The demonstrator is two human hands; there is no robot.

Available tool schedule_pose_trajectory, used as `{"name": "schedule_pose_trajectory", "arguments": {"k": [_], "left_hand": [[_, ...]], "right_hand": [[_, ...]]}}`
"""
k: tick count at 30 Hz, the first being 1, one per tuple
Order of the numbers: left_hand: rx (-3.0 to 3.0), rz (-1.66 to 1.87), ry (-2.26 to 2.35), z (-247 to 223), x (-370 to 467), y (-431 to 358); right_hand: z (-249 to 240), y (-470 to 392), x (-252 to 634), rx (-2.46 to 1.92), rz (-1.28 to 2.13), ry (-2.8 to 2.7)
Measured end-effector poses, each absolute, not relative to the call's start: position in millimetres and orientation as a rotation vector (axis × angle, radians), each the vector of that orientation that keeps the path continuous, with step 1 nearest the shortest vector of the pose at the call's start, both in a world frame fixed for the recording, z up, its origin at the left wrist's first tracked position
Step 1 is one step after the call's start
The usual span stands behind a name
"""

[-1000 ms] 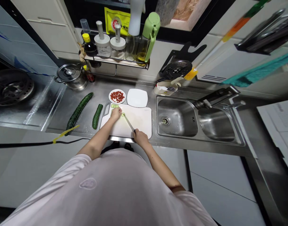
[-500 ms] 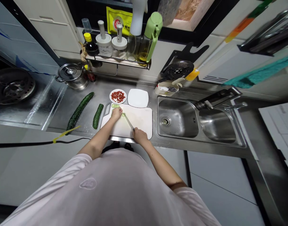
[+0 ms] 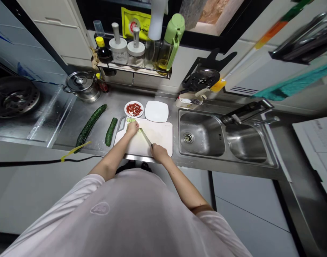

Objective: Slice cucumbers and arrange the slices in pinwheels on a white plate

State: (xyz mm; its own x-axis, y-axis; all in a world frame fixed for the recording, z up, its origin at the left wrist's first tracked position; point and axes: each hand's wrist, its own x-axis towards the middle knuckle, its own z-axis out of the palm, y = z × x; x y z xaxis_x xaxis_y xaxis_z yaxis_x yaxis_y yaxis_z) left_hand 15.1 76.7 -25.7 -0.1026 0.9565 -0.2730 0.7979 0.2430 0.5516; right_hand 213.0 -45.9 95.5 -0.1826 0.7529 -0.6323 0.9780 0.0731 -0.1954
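Note:
A white cutting board (image 3: 159, 137) lies on the steel counter in front of me. My right hand (image 3: 159, 153) is closed round the handle of a knife (image 3: 146, 137), whose blade points up and left over the board. Close to the blade's tip, my left hand (image 3: 132, 128) has its fingers pressed together; what they hold is too small to make out. A thin green slice lies by the tip, and more cucumber slices (image 3: 130, 120) rest at the board's upper left. Left of the board are a short cucumber piece (image 3: 111, 132) and a long cucumber (image 3: 90, 125).
Behind the board stand a plate of red pieces (image 3: 134, 109) and a white square plate (image 3: 156, 111). A double sink (image 3: 202, 132) is at the right. A lidded pot (image 3: 81, 86) stands back left, below a rack of jars and bottles (image 3: 136, 67).
The knife and my right hand have shifted very slightly on the board. My left hand stays in nearly the same place.

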Motion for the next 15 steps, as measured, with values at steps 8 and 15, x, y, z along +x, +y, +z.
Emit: {"name": "schedule_pose_trajectory", "arguments": {"k": [8,15], "left_hand": [[1.591,0.376,1.928,-26,15,78],[1.595,0.375,1.922,-28,15,80]], "right_hand": [[94,-48,215,1.714,-0.84,1.996],[89,-64,226,1.714,-0.799,1.996]]}}
